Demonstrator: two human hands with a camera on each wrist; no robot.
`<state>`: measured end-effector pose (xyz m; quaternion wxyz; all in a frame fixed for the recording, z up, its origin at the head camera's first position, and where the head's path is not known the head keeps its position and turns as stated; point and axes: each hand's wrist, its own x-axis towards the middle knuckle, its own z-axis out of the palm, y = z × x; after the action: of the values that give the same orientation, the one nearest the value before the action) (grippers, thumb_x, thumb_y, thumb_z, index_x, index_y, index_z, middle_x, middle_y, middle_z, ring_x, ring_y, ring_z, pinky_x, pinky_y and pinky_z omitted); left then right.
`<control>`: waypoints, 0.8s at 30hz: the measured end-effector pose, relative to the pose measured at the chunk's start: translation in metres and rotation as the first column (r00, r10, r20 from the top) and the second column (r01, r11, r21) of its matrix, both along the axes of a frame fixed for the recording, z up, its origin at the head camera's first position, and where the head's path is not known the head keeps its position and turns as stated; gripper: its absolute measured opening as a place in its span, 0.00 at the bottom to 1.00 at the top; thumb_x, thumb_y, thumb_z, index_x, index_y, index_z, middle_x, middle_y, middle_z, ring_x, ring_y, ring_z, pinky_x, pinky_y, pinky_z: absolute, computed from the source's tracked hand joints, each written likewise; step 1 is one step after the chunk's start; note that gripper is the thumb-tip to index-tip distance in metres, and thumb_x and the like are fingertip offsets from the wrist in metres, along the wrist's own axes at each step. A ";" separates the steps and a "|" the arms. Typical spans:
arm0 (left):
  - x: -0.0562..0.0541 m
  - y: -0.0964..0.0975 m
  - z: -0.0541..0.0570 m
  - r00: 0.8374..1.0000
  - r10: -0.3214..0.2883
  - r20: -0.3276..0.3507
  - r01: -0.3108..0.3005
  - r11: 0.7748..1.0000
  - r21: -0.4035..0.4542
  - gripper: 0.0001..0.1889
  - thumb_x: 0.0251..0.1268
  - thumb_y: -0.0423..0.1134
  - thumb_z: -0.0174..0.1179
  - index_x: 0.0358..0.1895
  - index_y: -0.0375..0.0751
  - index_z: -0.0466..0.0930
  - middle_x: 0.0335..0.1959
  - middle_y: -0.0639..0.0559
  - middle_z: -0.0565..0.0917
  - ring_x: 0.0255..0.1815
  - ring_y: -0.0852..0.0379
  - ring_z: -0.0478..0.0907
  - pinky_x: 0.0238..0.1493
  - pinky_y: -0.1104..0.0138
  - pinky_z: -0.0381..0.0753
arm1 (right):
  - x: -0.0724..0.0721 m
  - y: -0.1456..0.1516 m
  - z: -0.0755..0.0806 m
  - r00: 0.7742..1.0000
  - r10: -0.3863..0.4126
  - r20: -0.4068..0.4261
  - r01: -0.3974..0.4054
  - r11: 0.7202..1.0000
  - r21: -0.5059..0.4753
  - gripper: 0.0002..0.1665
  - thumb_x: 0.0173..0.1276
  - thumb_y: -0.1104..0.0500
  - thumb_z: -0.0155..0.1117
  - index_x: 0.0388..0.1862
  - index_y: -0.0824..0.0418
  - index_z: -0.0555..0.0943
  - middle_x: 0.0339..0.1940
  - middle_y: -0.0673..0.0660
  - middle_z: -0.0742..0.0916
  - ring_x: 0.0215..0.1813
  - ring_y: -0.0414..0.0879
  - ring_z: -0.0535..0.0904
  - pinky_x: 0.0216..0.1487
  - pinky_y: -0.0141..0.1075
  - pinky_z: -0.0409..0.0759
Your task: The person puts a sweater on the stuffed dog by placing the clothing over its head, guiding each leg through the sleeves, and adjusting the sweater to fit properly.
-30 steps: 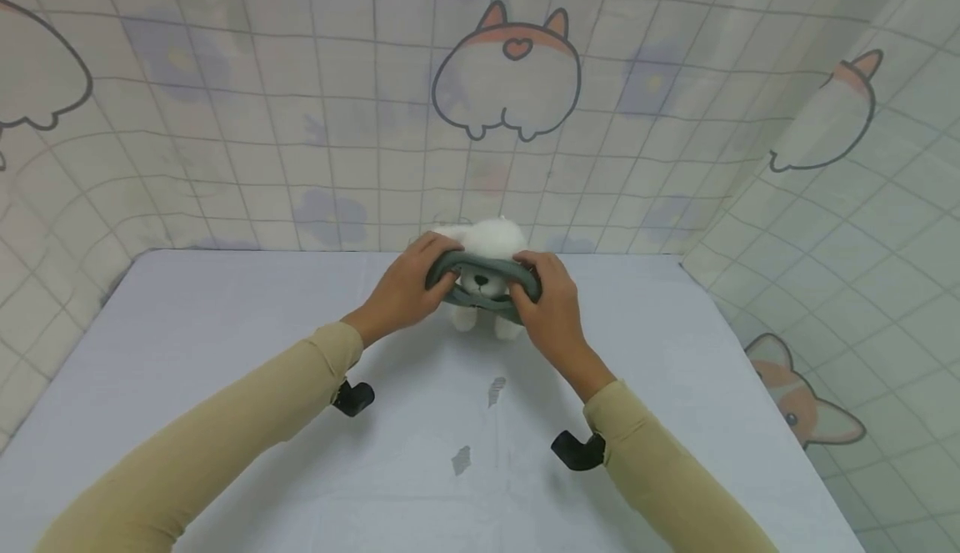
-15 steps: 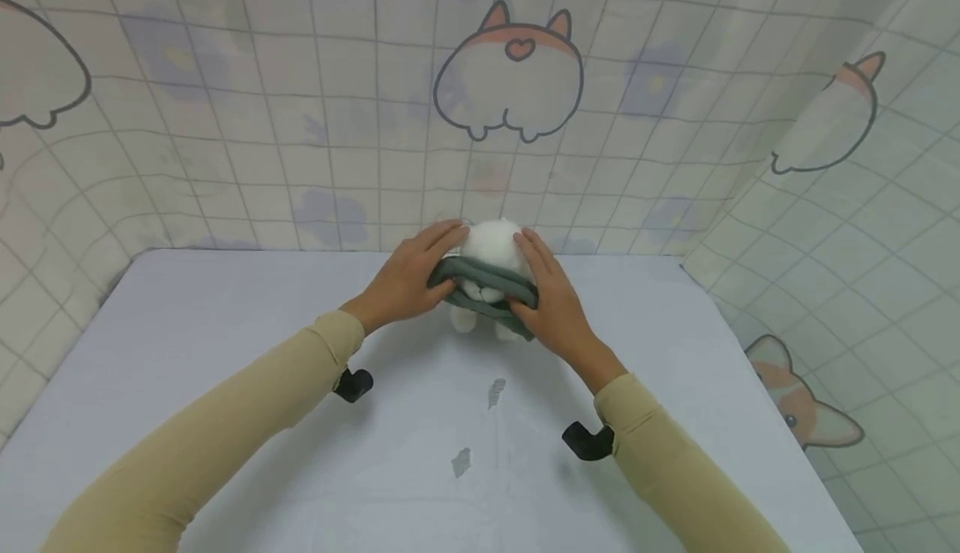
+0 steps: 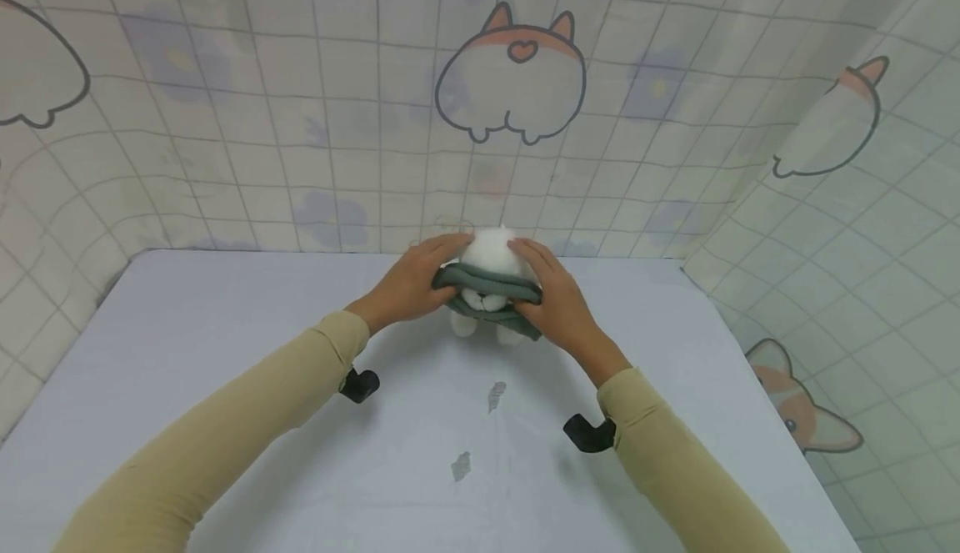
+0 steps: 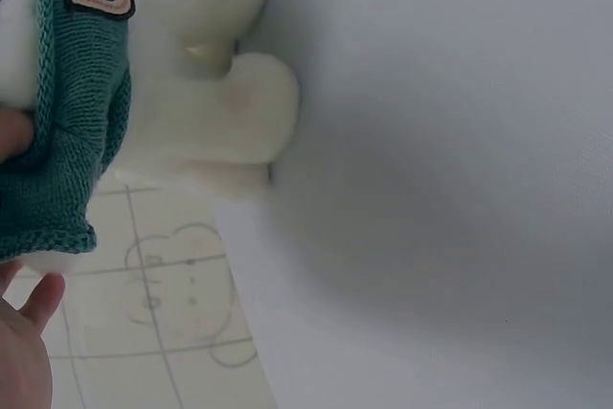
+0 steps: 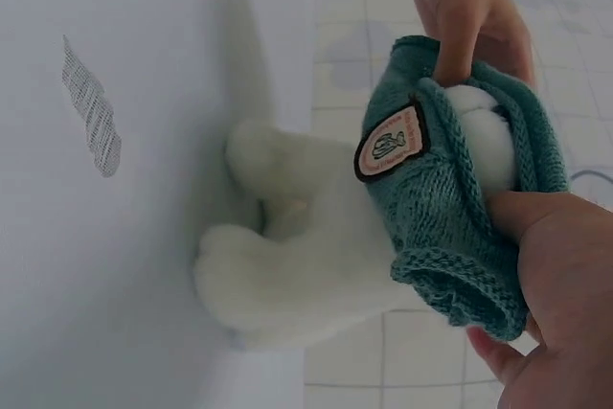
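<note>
A white plush dog [image 3: 493,246] stands on its legs near the back of the table. A teal knitted sweater [image 5: 431,198] with a pinkish patch [image 5: 391,144] is bunched around its head, and white plush shows through the opening. My left hand [image 3: 408,282] grips the sweater's edge on the left, thumb at the opening, fingers extending onto the head. On the other side my right hand [image 3: 558,299] holds the edge likewise, its thumb inside the opening in the right wrist view. The dog's face is not visible. White legs [image 4: 239,107] show below the sweater.
The white tabletop [image 3: 300,470] bears two small grey patches [image 3: 497,396]. Behind the dog hangs a checked cloth [image 3: 337,103] printed with corgis, and another side of it stands at right. Black wrist mounts [image 3: 588,434] stick out below both sleeves.
The dog's dark nose, visible in the opening a second ago, is now out of sight. Both hands' fingers have moved up from the sweater's edge onto the head, and the sweater's upper edge sits slightly lower.
</note>
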<state>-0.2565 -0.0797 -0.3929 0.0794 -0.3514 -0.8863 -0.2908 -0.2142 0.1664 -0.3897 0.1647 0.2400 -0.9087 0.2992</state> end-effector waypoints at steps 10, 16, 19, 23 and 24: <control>0.000 0.000 0.004 0.996 -0.011 0.085 0.008 0.999 0.035 0.34 0.60 0.34 0.66 0.70 0.44 0.65 0.69 0.45 0.71 0.71 0.45 0.65 0.72 0.50 0.64 | -0.001 0.003 0.007 0.999 0.037 0.015 -0.035 0.994 -0.103 0.33 0.58 0.71 0.68 0.62 0.53 0.75 0.65 0.55 0.78 0.62 0.52 0.76 0.55 0.49 0.79; 0.000 0.001 0.005 0.985 -0.029 0.169 0.014 0.996 0.089 0.28 0.63 0.32 0.63 0.67 0.45 0.69 0.67 0.47 0.72 0.70 0.47 0.66 0.71 0.51 0.65 | -0.003 0.003 0.008 0.998 0.008 0.057 0.000 0.989 -0.146 0.20 0.64 0.68 0.65 0.54 0.56 0.79 0.58 0.55 0.82 0.56 0.51 0.78 0.52 0.47 0.82; 0.001 0.003 0.006 0.976 -0.026 0.215 -0.003 0.991 0.133 0.23 0.65 0.31 0.59 0.63 0.44 0.72 0.64 0.47 0.76 0.66 0.48 0.71 0.68 0.52 0.70 | -0.005 0.001 0.009 0.997 -0.029 0.077 0.041 0.986 -0.159 0.15 0.66 0.67 0.63 0.50 0.58 0.81 0.54 0.56 0.84 0.56 0.52 0.80 0.53 0.48 0.82; 0.001 0.006 0.007 0.966 -0.009 0.257 -0.033 0.987 0.158 0.18 0.66 0.31 0.56 0.59 0.43 0.76 0.60 0.47 0.79 0.60 0.49 0.76 0.62 0.53 0.75 | -0.006 0.000 0.008 0.991 -0.042 0.125 0.066 0.980 -0.188 0.14 0.66 0.68 0.61 0.50 0.62 0.80 0.53 0.60 0.85 0.58 0.55 0.80 0.57 0.50 0.81; 0.001 0.006 0.007 0.965 -0.002 0.262 -0.040 0.987 0.156 0.18 0.66 0.31 0.56 0.59 0.43 0.75 0.60 0.47 0.79 0.61 0.49 0.76 0.62 0.54 0.75 | -0.005 0.000 0.007 0.990 -0.038 0.138 0.065 0.978 -0.198 0.14 0.66 0.69 0.60 0.51 0.62 0.80 0.54 0.60 0.84 0.58 0.56 0.80 0.57 0.50 0.80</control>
<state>-0.2554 -0.0733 -0.3860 -0.0074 -0.2940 -0.8662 -0.4040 -0.2196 0.1668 -0.3823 0.1349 0.1779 -0.8886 0.4008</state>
